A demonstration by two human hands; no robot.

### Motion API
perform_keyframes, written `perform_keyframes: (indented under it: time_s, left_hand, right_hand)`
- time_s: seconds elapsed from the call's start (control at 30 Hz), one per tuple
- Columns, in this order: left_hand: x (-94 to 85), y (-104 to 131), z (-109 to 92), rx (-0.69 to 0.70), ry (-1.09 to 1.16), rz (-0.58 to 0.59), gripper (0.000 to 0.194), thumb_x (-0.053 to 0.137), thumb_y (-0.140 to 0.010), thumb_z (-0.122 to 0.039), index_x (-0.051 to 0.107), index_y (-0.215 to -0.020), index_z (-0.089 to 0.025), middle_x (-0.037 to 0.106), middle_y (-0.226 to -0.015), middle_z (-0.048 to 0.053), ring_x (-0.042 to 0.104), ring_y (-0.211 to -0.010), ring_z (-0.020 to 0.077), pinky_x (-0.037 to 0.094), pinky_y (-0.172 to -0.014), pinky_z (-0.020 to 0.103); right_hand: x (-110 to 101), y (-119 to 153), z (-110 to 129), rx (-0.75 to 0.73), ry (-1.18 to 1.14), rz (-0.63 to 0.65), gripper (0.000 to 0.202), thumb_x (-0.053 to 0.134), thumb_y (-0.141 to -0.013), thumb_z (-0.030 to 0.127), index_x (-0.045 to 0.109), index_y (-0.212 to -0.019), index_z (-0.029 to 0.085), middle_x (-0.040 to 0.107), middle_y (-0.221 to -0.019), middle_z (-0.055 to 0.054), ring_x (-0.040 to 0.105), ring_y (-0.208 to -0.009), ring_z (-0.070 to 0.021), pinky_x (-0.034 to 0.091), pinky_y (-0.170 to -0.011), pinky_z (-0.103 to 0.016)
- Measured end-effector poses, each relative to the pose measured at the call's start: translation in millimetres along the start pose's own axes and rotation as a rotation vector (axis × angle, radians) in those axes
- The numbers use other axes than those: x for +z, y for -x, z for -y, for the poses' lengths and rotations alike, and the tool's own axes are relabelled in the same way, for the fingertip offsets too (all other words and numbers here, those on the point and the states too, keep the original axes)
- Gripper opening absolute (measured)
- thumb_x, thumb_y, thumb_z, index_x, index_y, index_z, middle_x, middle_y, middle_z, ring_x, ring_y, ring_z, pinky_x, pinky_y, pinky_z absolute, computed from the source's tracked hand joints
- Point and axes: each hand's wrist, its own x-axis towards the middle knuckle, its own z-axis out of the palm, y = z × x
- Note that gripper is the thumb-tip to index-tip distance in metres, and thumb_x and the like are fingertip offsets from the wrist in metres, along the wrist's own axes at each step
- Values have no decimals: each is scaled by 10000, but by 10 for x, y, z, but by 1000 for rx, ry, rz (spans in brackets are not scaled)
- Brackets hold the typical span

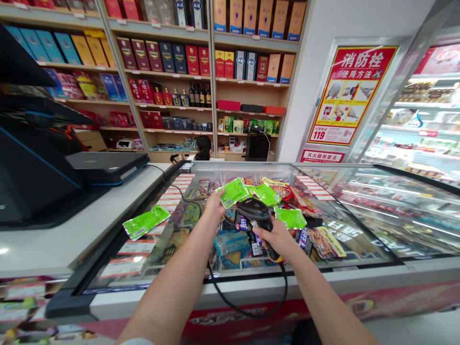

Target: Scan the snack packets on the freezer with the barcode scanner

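My left hand (214,203) is closed on the edge of a green snack packet (233,192), its label side facing up. A black barcode scanner (253,209) is gripped by the handle in my right hand (276,235), its head close beside that packet. From the handle a black cable loops down over the freezer's front edge. Another green packet (146,222) lies by itself at the left on the glass. Past the scanner are two more green packets, one behind (266,193) and one to the right (290,218), among black, red and yellow snack packets (326,242).
Under the packets is the glass-topped chest freezer (359,261). A white counter (43,244) with a black checkout machine (36,163) stands at the left. Boxed goods fill the shelves (161,31) behind, where a person's head (203,147) shows beyond the freezer.
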Motion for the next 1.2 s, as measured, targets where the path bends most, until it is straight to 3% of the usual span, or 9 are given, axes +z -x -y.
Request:
perform_keyframes:
  time_s: [0.17,0.27,0.43,0.63,0.9,1.2]
  left_hand:
    - [48,6,16,-69,31,5,205,471,-910,-196,616,-1026,-108,736,-875,130,718,-818,259,576,-781,443]
    - [82,10,46,-35,45,21,245,427,-943,-246,616,-1004,-102,736,-875,133,716,-842,257,572,-795,448]
    - [93,-8,87,68,28,34,184,470,-928,-221,617,-937,-111,739,-852,111,714,-871,249,559,-841,445]
    - [90,-23,112,93,28,55,156,512,-909,-203,618,-848,-105,738,-879,123,720,-835,236,561,-836,423]
    - [79,-11,94,87,22,55,140,504,-912,-206,607,-871,-120,737,-830,98,714,-868,244,561,-837,425]
    - [52,-68,96,103,17,77,192,533,-913,-291,617,-927,-119,736,-820,96,716,-824,232,561,-808,387]
  right_hand:
    - [46,-19,4,43,-50,12,296,725,-661,383,520,-782,208,517,-445,90,459,-349,-94,397,-377,-231]
    - [38,-14,11,57,-57,-10,309,728,-649,390,536,-797,199,512,-434,90,449,-346,-97,391,-380,-237]
    - [11,18,28,32,-29,22,279,698,-681,395,552,-804,192,506,-431,92,444,-348,-96,390,-389,-240]
    - [45,11,76,47,-71,52,292,701,-654,406,536,-769,195,505,-440,96,430,-340,-79,388,-381,-228]
    - [29,-32,78,56,-74,14,291,705,-658,400,529,-780,204,499,-436,94,438,-349,-95,385,-371,-236]
    - [-15,-116,139,45,-116,71,263,696,-666,374,535,-770,195,492,-442,98,426,-361,-77,384,-369,-214]
